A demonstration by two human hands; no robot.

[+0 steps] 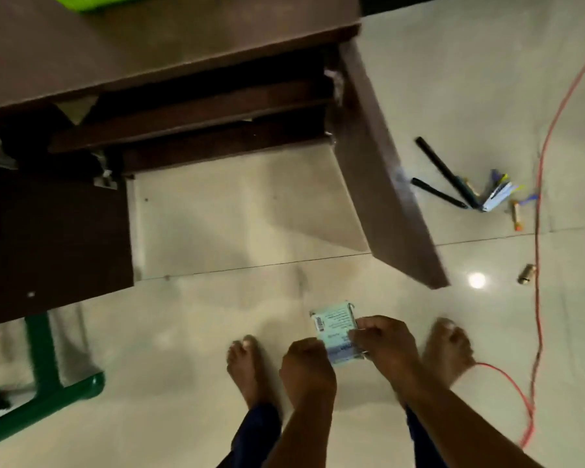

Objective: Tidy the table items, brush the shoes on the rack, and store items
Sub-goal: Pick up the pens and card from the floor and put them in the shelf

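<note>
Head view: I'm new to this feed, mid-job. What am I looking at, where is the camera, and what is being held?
No machine here: a person's two bare hands. The single camera sits on the person's head, looking down past the hands to bare feet on pale floor tiles. The left hand and right hand both grip a small pale green printed packet. A dark brown wooden table stands ahead. On the floor to the right lie black pens, a small scattered pile of coloured bits and a thin red cable.
</note>
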